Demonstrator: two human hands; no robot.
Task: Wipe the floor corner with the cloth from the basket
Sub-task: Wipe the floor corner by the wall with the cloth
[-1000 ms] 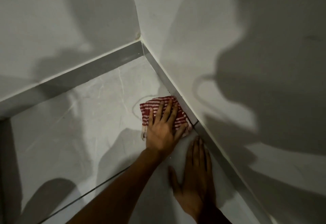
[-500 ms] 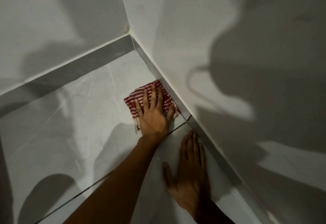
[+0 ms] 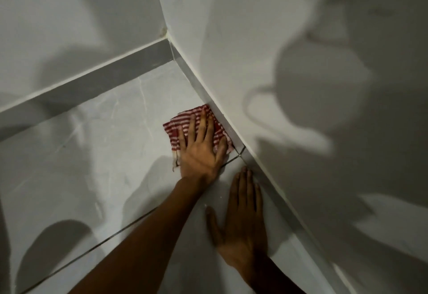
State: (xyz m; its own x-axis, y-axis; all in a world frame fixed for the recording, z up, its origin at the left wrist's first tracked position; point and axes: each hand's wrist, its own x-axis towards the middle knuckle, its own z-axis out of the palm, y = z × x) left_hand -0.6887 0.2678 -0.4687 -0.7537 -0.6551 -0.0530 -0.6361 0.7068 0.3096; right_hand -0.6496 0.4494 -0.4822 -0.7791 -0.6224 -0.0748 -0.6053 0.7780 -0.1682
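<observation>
While two bare hands are in view, only one cloth shows, and no basket can be seen. Nearest the camera, the right hand [image 3: 243,222] lies flat and open on the pale grey marbled tile floor [image 3: 92,166], fingers together and pointing toward the wall, its outer edge just beside the grey skirting strip [image 3: 273,192]; it holds nothing. Beyond it, past one dark grout line [image 3: 231,160], the left hand [image 3: 201,152] is also open, palm down with fingers slightly spread, pressing on the red-and-white striped cloth [image 3: 183,127] rather than gripping it. That single cloth lies crumpled on the floor, its far edge touching the skirting along the right-hand wall, short of the floor corner [image 3: 172,58] where the two white walls [image 3: 231,39] meet. Shadows fall across floor and walls.
</observation>
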